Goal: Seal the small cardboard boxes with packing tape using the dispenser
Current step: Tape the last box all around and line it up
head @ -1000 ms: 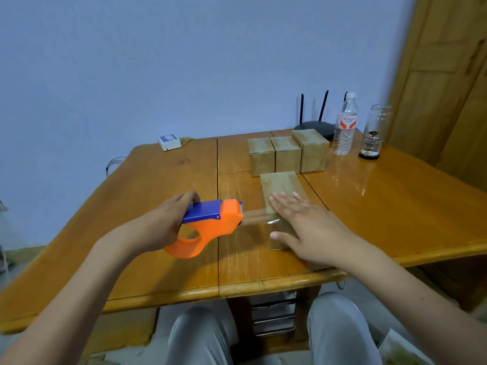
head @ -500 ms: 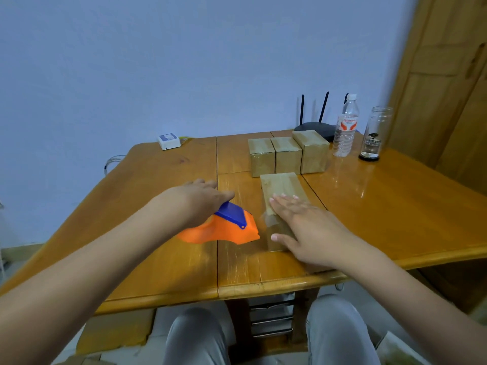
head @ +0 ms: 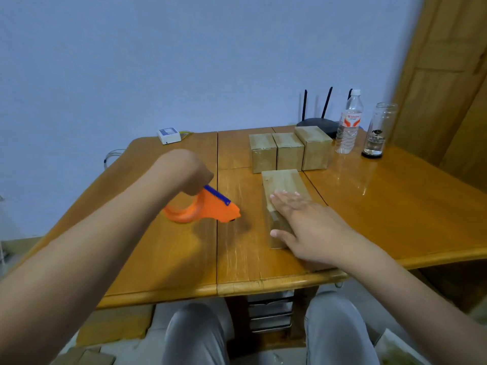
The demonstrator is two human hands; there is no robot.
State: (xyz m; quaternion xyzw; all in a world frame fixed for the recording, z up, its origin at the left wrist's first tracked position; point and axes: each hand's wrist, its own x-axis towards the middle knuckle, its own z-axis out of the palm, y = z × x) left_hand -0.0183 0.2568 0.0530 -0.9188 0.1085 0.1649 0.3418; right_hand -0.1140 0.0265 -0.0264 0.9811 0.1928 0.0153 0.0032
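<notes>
Cardboard boxes number four: right hand (head: 311, 225) flat on one (head: 283, 185); left grip (head: 184, 172) clenching the one dispenser (head: 208, 209).

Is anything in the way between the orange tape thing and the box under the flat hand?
Nothing visible. Only bare table lies between the tape dispenser in the left hand and the box under the right hand.

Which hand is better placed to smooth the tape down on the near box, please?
Right. The right hand already lies flat on the box, while the left hand grips the tape dispenser off to the side.
</notes>
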